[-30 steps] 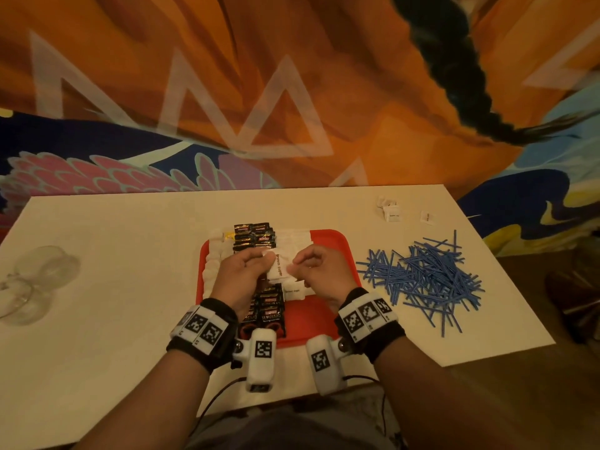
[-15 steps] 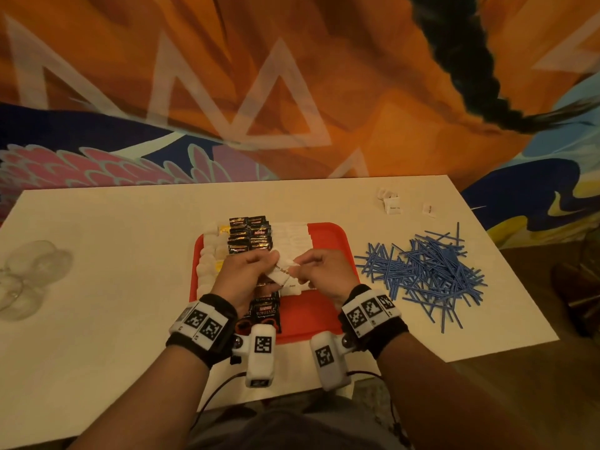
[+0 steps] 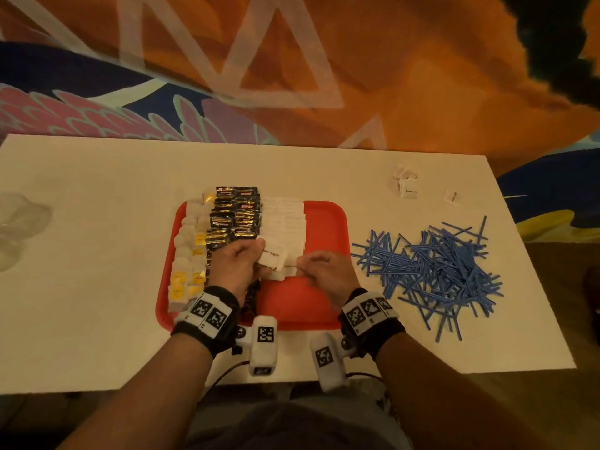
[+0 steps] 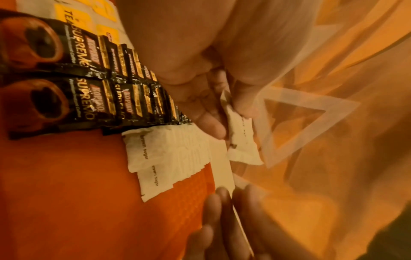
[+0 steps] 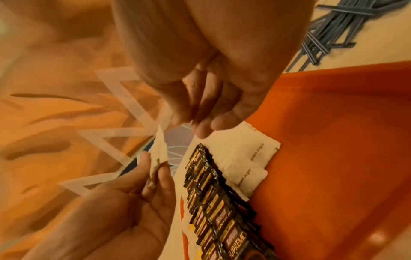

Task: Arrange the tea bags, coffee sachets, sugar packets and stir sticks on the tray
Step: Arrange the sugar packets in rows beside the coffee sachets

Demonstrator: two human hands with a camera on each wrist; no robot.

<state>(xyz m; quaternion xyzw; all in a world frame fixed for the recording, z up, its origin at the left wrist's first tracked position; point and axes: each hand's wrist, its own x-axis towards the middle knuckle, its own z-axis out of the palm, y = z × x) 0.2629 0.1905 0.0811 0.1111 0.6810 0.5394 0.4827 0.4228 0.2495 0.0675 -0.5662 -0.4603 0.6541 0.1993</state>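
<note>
A red tray (image 3: 324,222) holds a column of tea bags (image 3: 190,251), black coffee sachets (image 3: 237,209) and rows of white sugar packets (image 3: 285,222). My left hand (image 3: 259,254) hovers over the tray's middle and pinches one brown sugar packet (image 3: 274,256) between thumb and fingers; the left wrist view shows that packet (image 4: 242,140) above the laid rows (image 4: 166,149). Just to its right, my right hand (image 3: 302,266) has half-curled fingers, and the right wrist view shows nothing between those fingers (image 5: 209,130). Blue stir sticks (image 3: 431,271) lie heaped on the table right of the tray.
A few loose sugar packets (image 3: 406,186) lie at the table's back right. Clear glass pieces (image 3: 19,222) sit at the far left. The white table (image 3: 97,287) ends at a painted wall behind. The tray's right half is bare red.
Both hands held the sugar packet before. Now only the left hand holds it, and the right hand has drawn slightly to the right.
</note>
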